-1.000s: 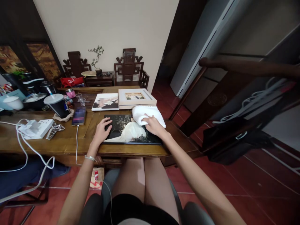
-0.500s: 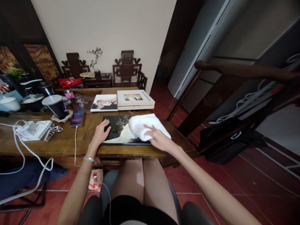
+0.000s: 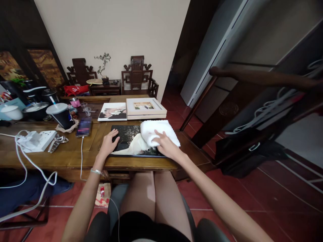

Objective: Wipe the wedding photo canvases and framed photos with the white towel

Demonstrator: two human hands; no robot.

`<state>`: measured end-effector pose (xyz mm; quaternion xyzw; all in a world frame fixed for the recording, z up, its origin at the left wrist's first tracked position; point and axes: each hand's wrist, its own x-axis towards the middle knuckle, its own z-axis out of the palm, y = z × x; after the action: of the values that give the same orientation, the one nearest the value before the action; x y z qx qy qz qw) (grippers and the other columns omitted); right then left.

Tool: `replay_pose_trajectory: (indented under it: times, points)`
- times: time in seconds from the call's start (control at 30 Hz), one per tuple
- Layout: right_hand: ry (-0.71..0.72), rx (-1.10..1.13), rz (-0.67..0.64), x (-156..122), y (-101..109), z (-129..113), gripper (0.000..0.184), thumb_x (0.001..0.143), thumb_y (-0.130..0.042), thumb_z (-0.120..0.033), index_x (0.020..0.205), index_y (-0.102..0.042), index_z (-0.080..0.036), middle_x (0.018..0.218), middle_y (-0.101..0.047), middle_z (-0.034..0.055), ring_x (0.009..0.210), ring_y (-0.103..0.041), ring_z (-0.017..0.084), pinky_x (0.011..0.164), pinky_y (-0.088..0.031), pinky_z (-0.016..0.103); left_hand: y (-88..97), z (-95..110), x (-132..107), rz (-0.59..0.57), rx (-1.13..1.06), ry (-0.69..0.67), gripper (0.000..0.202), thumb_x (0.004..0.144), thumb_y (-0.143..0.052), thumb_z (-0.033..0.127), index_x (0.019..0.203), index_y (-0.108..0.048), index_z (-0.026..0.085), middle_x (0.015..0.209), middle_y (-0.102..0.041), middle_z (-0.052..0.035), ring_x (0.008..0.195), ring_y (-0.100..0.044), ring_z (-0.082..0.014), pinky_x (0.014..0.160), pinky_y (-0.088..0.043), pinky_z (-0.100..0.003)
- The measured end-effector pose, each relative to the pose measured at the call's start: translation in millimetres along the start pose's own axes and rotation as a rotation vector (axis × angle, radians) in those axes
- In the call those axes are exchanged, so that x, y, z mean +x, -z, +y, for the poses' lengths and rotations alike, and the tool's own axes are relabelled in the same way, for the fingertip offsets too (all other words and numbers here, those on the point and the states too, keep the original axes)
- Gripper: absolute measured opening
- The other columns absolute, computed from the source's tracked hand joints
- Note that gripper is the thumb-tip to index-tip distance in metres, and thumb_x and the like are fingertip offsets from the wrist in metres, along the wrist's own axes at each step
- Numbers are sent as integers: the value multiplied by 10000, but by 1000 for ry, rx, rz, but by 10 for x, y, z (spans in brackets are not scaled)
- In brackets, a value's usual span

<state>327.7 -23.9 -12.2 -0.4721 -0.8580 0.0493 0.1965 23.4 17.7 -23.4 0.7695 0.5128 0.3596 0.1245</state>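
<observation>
A dark photo panel (image 3: 126, 136) with a pale dress-like shape in its picture lies flat near the table's front edge. My left hand (image 3: 109, 143) rests on its left edge, fingers stretched out and holding nothing. A white towel (image 3: 161, 129), bunched at its left end, covers the panel's upper right part. My right hand (image 3: 166, 144) grips the towel and presses it onto the panel; some fingertips are hidden in the cloth.
Behind the panel lie a white photo print (image 3: 112, 112) and a cream framed box (image 3: 146, 108). To the left are a phone (image 3: 83, 127) on a cable, a drink cup (image 3: 59, 114) and a power strip (image 3: 44, 140). A wooden chair (image 3: 242, 75) stands at right.
My right hand has slid the towel slightly up and away from the panel's front edge, baring more of its lower right. My left hand stays in place.
</observation>
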Motion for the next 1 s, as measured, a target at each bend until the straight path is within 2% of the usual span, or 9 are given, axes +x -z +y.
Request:
replay_pose_trajectory:
  times: [0.1, 0.2, 0.3, 0.43, 0.57, 0.7, 0.83, 0.93, 1.0]
  points:
    - [103, 32, -50, -311, 47, -202, 514, 593, -393, 43, 960, -676, -179, 1432, -480, 94, 1428, -214, 306, 1115, -171, 642, -5, -15, -9, 10, -11, -4, 410, 868, -506, 301, 1207, -623, 100, 1330, -578, -149, 1296, -489, -251, 1119, -357, -429]
    - [149, 85, -67, -413, 98, -255, 515, 581, -389, 36, 933, -681, -199, 1425, -490, 79, 1424, -230, 297, 1114, -189, 638, -9, -18, -19, 24, -13, 4, 399, 866, -514, 298, 1209, -623, 126, 1328, -584, -130, 1290, -496, -250, 1117, -361, -440]
    - [132, 103, -53, -233, 113, -118, 547, 579, -375, 35, 970, -680, -198, 1327, -585, 93, 1384, -331, 293, 1100, -243, 617, -6, -6, -19, 23, -20, 4, 399, 859, -523, 290, 1207, -626, 125, 1315, -594, -129, 1293, -492, -249, 1118, -361, -436]
    - [4, 54, -8, 225, 102, 150, 513, 623, -380, 31, 976, -685, -181, 1107, -701, 91, 1276, -491, 294, 1056, -341, 559, 5, 12, -16, 17, -20, -3, 400, 858, -522, 290, 1211, -626, 134, 1317, -594, -122, 1301, -483, -252, 1119, -357, -443]
    - [-57, 30, 12, 453, 67, 227, 521, 634, -387, 37, 1022, -677, -151, 1119, -691, 129, 1270, -489, 315, 1043, -337, 576, 6, 5, -21, 12, -27, 5, 387, 857, -526, 300, 1195, -636, 146, 1309, -603, -116, 1301, -483, -254, 1121, -353, -452]
    - [-25, 2, -9, 180, 16, 45, 537, 630, -391, 49, 1057, -660, -134, 1315, -577, 165, 1378, -333, 327, 1084, -226, 638, -9, -9, -28, 7, -37, 18, 410, 864, -511, 306, 1214, -622, 123, 1329, -584, -133, 1313, -469, -246, 1125, -348, -429]
    - [107, 21, -54, -327, 44, -262, 512, 580, -395, 55, 939, -678, -178, 1451, -455, 90, 1437, -178, 307, 1118, -162, 645, -18, -12, -33, 22, -49, 22, 427, 867, -507, 318, 1243, -601, 141, 1377, -542, -124, 1308, -477, -238, 1126, -344, -422]
    - [166, 63, -79, -522, 105, -382, 459, 569, -400, 44, 845, -676, -198, 1457, -450, 60, 1438, -177, 299, 1123, -160, 645, -16, -20, -33, 36, -48, 25, 429, 865, -512, 334, 1244, -601, 152, 1407, -512, -116, 1328, -452, -242, 1135, -324, -427]
    - [177, 84, -94, -480, 126, -343, 463, 574, -400, 39, 858, -678, -200, 1442, -469, 68, 1427, -219, 299, 1118, -182, 641, -15, -34, -29, 22, -48, 27, 441, 869, -505, 349, 1246, -598, 140, 1409, -509, -124, 1353, -415, -245, 1145, -303, -427]
